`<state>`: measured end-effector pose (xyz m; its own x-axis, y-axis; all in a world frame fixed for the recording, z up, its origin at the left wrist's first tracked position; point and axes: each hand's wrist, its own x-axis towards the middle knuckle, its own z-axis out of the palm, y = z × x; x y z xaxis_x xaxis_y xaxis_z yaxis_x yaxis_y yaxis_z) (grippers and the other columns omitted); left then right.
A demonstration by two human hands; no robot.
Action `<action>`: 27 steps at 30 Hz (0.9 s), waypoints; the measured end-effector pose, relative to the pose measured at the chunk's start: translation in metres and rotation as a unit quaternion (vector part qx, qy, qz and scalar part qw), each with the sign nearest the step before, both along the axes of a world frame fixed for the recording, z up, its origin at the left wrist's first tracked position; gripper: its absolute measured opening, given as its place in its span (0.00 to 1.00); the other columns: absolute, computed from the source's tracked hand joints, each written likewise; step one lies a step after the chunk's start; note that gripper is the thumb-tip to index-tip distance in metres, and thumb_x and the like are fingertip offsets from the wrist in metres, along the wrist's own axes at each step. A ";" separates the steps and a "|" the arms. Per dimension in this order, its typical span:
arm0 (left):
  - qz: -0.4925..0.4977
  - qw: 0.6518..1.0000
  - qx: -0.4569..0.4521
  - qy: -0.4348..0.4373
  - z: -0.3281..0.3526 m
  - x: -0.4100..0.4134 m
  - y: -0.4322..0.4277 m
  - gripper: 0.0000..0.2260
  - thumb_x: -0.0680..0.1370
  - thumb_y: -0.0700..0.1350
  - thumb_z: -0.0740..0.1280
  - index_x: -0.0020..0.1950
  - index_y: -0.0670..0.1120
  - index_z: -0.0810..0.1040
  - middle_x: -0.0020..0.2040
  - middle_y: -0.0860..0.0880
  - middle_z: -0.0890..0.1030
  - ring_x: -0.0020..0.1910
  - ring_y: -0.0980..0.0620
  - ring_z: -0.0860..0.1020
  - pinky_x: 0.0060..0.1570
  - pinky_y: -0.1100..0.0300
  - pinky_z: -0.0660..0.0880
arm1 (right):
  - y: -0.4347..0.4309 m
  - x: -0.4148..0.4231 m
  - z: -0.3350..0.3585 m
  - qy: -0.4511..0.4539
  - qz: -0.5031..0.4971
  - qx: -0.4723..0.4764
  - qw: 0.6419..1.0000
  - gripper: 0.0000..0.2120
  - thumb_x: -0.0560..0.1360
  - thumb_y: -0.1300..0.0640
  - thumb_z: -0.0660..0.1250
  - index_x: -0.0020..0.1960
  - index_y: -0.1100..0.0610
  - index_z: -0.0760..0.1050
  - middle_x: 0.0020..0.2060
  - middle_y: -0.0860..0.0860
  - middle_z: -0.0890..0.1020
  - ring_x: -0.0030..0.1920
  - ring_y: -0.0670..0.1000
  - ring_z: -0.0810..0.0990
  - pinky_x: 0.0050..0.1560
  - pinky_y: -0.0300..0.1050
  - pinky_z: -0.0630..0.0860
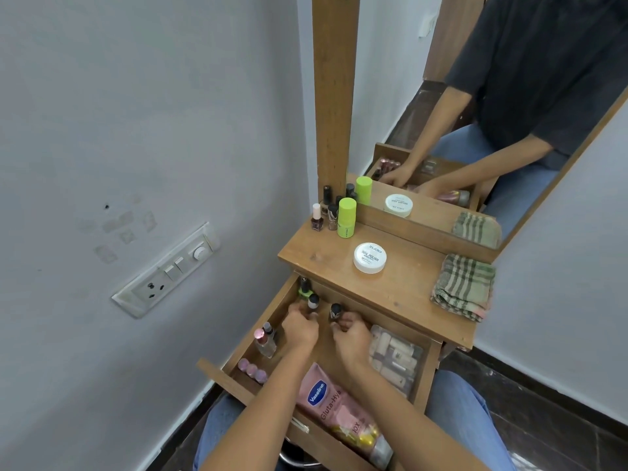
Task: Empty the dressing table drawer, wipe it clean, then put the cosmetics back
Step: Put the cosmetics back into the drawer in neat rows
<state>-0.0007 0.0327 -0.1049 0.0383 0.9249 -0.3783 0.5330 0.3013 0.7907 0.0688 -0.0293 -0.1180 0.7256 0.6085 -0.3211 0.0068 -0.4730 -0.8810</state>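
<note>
Head view, open drawer: the left hand is seen with fingers curled around a dark-capped nail polish bottle, and the right hand with fingers pinched on a second black-capped bottle, both at the drawer's back. Also held in the drawer are a pink Vaseline tube, a clear lidded box, pink-capped bottles and a green polish. On the tabletop are listed a white jar, a green stick and a folded checked cloth.

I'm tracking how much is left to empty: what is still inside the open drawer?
Inside the drawer: nail polish bottles, a glass bottle, three pink caps, a Vaseline tube and a clear plastic box. The left hand and right hand cover the middle.
</note>
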 end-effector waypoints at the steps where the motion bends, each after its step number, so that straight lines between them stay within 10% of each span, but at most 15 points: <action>1: 0.006 1.000 -0.002 -0.007 -0.001 0.001 0.002 0.15 0.78 0.39 0.65 0.64 0.41 0.72 0.61 0.43 0.78 0.62 0.45 0.75 0.62 0.54 0.71 | 0.002 0.000 0.001 0.006 -0.001 -0.001 1.000 0.07 0.74 0.65 0.67 0.52 0.63 0.76 0.42 0.54 0.80 0.43 0.50 0.77 0.45 0.34 0.69; 14: 0.071 0.994 -0.069 -0.048 -0.011 0.011 0.015 0.10 0.77 0.38 0.63 0.57 0.43 0.78 0.55 0.45 0.81 0.54 0.47 0.77 0.52 0.59 0.71 | 0.031 -0.003 -0.016 0.155 -0.069 0.055 0.984 0.15 0.71 0.74 0.61 0.53 0.60 0.76 0.51 0.57 0.82 0.53 0.54 0.81 0.61 0.51 0.76; 27: 0.020 0.997 -0.068 -0.023 0.000 0.010 0.014 0.11 0.80 0.45 0.61 0.58 0.42 0.77 0.53 0.44 0.80 0.50 0.46 0.76 0.48 0.59 0.69 | 0.027 0.002 -0.010 0.145 -0.035 0.036 0.988 0.17 0.72 0.72 0.59 0.58 0.62 0.76 0.52 0.55 0.82 0.51 0.49 0.79 0.57 0.39 0.73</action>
<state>0.0094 0.0471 -0.1051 0.0231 0.8667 -0.4983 0.4835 0.4266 0.7644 0.0706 -0.0027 -0.1283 0.6512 0.5889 -0.4787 -0.2810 -0.3988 -0.8729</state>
